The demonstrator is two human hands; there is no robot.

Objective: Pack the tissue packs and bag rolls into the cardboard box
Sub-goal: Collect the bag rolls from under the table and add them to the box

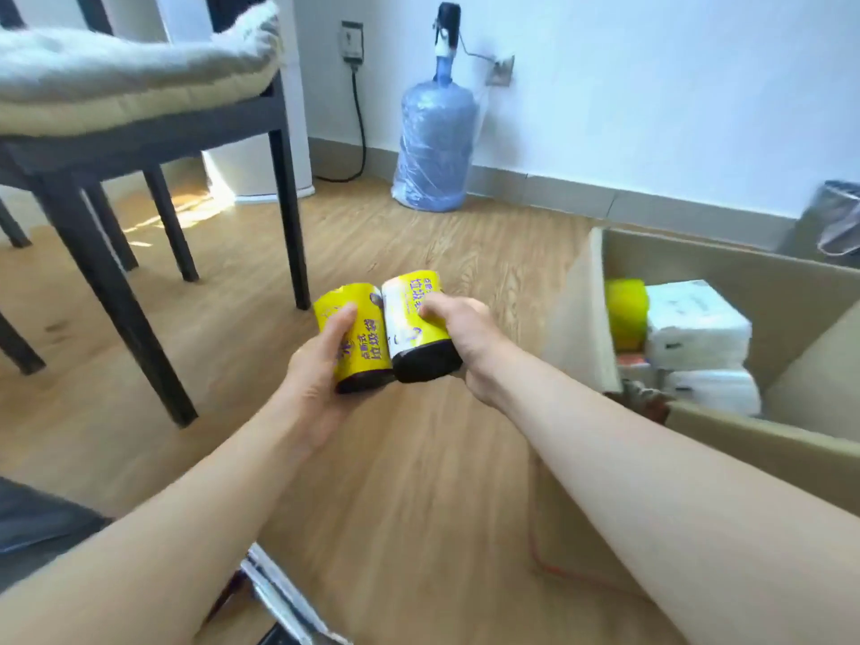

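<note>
Each of my hands holds one bag roll with a yellow printed label and black ends. My left hand (314,365) grips the left bag roll (360,332); my right hand (460,337) grips the right bag roll (416,318). The two rolls touch side by side above the wooden floor, left of the open cardboard box (754,281). Inside the box lie another yellow roll (626,314) and two white tissue packs (698,323), one partly under the other.
A dark chair (279,146) with a pale cushion stands at the left. A blue water jug (435,146) sits by the far wall with a black cable beside it. A bin (837,216) is behind the box. Something shiny lies near my left forearm.
</note>
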